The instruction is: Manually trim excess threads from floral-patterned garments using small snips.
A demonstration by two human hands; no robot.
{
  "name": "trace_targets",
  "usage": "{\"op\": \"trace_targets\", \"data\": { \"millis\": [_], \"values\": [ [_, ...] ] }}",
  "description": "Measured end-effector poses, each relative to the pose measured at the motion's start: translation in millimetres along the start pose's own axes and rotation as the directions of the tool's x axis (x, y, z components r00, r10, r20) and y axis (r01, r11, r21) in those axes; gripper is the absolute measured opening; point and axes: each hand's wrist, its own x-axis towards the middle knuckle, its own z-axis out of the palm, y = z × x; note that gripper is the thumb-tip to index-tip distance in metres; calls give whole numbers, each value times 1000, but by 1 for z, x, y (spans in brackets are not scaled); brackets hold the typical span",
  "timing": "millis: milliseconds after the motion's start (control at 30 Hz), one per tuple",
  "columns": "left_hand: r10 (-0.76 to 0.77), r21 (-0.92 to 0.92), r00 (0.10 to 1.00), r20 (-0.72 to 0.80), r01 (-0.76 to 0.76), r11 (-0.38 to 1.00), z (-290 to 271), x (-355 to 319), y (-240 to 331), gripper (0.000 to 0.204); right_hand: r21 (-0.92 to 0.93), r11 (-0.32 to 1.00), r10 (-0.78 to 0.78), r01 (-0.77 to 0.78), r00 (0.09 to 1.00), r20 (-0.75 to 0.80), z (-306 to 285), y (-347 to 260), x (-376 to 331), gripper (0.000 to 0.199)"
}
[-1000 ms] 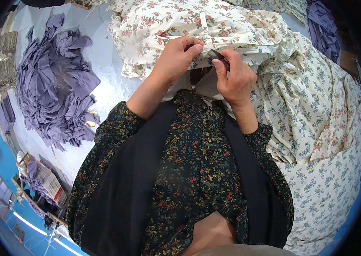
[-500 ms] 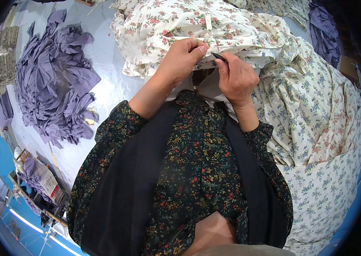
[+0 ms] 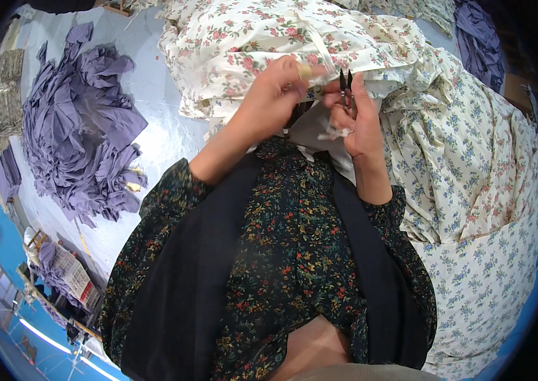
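Snips (image 3: 346, 82) @ floral fabric (image 3: 262, 32) edge

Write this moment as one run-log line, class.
left hand: pinching pink-rose floral cream fabric | right hand: holding small black thread snips, tips up at fabric edge | nearby: purple cloth pile, blue-flowered fabric

Garment workshop: big tabletop (image 3: 154, 95) piled with cut purple fabric pieces (image 3: 78, 133), floral cloth (image 3: 262, 38) heaps, more floral fabric (image 3: 478, 190) alongside.
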Motion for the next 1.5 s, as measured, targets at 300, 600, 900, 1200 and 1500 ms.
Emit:
{"op": "trace_targets", "data": {
  "millis": [300,600,900,1200,1500],
  "values": [
    [-223,680,939,261,-15,733,1,3,6,24,-121,982,147,-146,989,-3,9,-10,-25,25],
    [-94,-637,970,224,218,739,-2,35,-13,37,-238,971,-6,-7,999,-52,-18,7,-49,22],
    [-20,-769,995,101,90,633,-9,49,-20,41,-263,963,41,-53,998,-51,-29,5,-51,24],
    [133,-276,987,88,-104,955,20,24,-9,92,-82,976,209,-200,972,110,-41,7,-44,27],
    [99,-22,994,52,-98,995,24,8,-11,89,-576,744,-395,338,918,29,1,10,-2,13]
  ]
}}
